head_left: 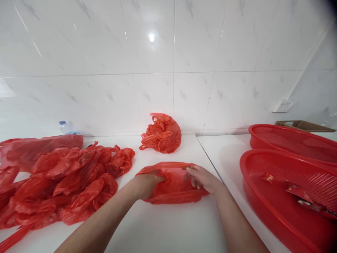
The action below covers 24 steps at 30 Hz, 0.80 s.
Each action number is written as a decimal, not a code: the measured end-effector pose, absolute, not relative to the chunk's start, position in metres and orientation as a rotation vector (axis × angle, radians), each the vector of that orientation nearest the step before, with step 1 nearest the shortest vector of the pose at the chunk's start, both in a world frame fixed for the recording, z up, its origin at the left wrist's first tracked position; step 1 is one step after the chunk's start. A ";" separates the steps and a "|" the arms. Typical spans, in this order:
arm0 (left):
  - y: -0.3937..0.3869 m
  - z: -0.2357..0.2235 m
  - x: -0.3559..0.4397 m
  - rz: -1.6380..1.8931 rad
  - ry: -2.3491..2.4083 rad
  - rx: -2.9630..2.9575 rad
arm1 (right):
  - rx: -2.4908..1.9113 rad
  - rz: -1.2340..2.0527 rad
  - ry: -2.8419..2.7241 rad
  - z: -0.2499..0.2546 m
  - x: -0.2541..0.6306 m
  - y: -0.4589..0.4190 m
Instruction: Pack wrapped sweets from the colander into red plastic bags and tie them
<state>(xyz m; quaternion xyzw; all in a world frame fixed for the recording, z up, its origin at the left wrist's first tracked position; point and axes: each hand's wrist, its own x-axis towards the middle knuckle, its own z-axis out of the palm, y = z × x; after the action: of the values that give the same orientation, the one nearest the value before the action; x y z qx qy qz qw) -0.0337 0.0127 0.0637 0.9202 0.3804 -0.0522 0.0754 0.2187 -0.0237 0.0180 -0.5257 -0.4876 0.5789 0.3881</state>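
A red plastic bag (173,199) lies on the white table with its mouth spread wide towards me. My left hand (149,184) reaches over the left rim into the mouth, its fingers stretched inward and partly hidden by the film. From the other side, my right hand (201,177) reaches in over the right rim. Its fingers are apart and slightly bent, touching the film near the back edge. Nothing but the bag shows at either hand. Behind it, against the wall, sits a rounded, crumpled red plastic bag (164,135).
Several crumpled red bags (79,172) are heaped on the left. A clear bottle with a blue cap (63,126) stands behind them. Two red plastic baskets (259,196) occupy the right side, the nearer holding small red packets (298,191). A tiled wall (158,95) closes off the back.
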 end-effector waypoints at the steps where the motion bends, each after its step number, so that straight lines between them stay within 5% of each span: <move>1: 0.010 0.066 -0.032 -0.208 1.076 2.763 | -1.281 1.524 -1.103 0.011 0.222 -0.019; 5: 0.005 0.080 -0.026 -0.203 0.999 2.658 | -1.139 1.655 -0.867 -0.006 0.230 -0.005; 11: -0.001 0.083 -0.015 0.391 1.075 2.602 | -1.038 1.696 -1.014 -0.001 0.230 -0.014; 16: 0.008 0.052 -0.015 0.377 1.040 2.800 | -0.917 1.520 -0.965 0.005 0.230 -0.015; 24: 0.026 -0.001 -0.026 0.304 1.394 2.593 | -1.367 0.998 -1.282 0.009 0.203 -0.007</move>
<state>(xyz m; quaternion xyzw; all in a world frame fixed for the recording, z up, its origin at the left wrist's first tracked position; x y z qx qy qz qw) -0.0258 0.0260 -0.0006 0.8726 0.4689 0.1022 0.0909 0.2028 -0.0070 0.0086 -0.5623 -0.5271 0.4103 0.4875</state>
